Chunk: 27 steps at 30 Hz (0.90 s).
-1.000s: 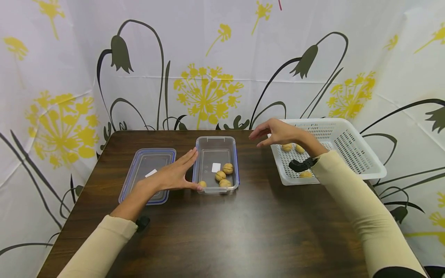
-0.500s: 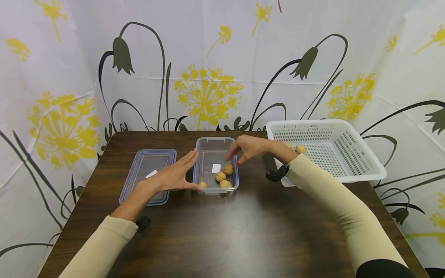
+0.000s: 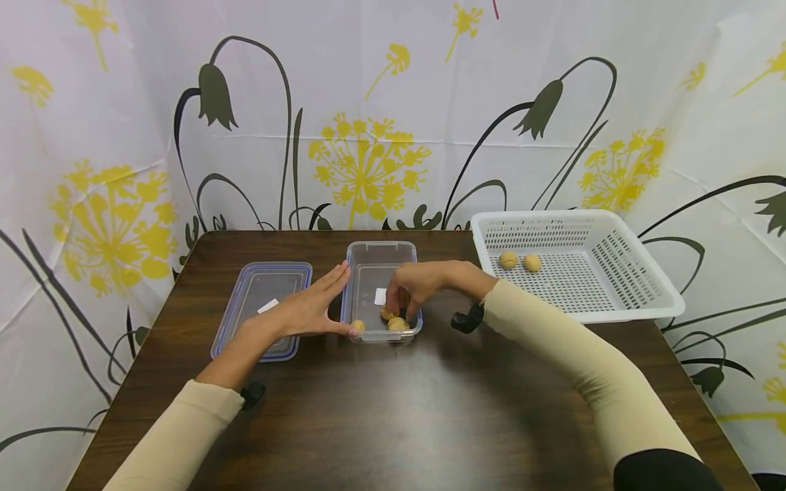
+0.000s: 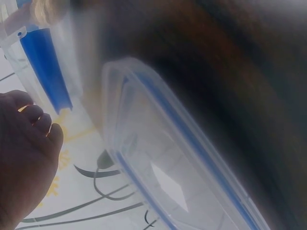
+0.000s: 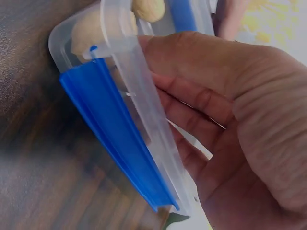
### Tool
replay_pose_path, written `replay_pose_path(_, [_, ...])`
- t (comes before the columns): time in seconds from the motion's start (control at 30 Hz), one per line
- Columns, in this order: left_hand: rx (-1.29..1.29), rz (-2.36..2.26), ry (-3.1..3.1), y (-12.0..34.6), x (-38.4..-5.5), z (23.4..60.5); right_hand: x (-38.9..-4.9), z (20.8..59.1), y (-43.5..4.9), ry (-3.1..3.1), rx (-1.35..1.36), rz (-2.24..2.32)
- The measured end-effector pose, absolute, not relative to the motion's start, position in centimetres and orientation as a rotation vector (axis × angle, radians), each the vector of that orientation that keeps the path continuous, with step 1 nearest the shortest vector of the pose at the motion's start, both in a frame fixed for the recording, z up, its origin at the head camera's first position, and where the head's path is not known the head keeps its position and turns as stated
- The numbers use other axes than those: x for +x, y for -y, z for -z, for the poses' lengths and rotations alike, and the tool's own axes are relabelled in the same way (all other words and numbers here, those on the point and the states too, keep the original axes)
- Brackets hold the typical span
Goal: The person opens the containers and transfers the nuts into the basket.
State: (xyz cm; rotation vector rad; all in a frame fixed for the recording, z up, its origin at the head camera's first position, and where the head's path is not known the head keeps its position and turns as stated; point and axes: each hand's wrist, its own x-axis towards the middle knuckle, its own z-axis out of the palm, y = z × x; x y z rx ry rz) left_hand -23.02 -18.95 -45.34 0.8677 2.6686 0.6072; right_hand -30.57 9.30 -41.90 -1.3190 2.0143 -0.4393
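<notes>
A clear plastic container (image 3: pixel 368 276) with blue side latches (image 5: pixel 115 124) stands mid-table. My left hand (image 3: pixel 310 307) lies along its left side, fingers straight, thumb at the near left corner. My right hand (image 3: pixel 419 281) reaches down inside, its fingers and thumb curled round a walnut that they mostly hide. Close by on the container floor sits another walnut (image 3: pixel 398 324), and a third walnut (image 3: pixel 358 326) rests in the corner by the left thumb. In the right wrist view, the right thumb (image 5: pixel 192 57) passes behind the clear wall near the walnuts.
A clear lid (image 3: pixel 258 290) with a blue seal lies left of the container, partly under the left forearm; the left wrist view shows the lid (image 4: pixel 168 158) close up. At the back right, a white perforated basket (image 3: pixel 577 215) holds two walnuts (image 3: pixel 532 262). A patterned curtain (image 3: pixel 368 82) hangs behind.
My right hand has moved left from over the basket and down into the container, its fingers curling among the walnuts. A walnut near the basket's front has shifted back. The left hand stays put.
</notes>
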Motion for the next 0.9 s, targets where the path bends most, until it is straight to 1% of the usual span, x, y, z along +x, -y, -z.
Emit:
replay_pose_path(0.33, [0.869,-0.609,-2.675,18.9,-23.0,45.3,-29.7,42.5,-8.5,-2.028,-1.276,0.374])
replay_pose_path(0.7, [0.876,-0.612,-2.671,18.9,-23.1,45.3,-28.7,42.7,-8.0,-2.099,-1.327,0.224])
replay_pose_path(0.9, [0.882,-0.604,-2.678,18.9,-23.0,45.3,-29.0,43.1,-8.4,-2.078,-1.335,0.318])
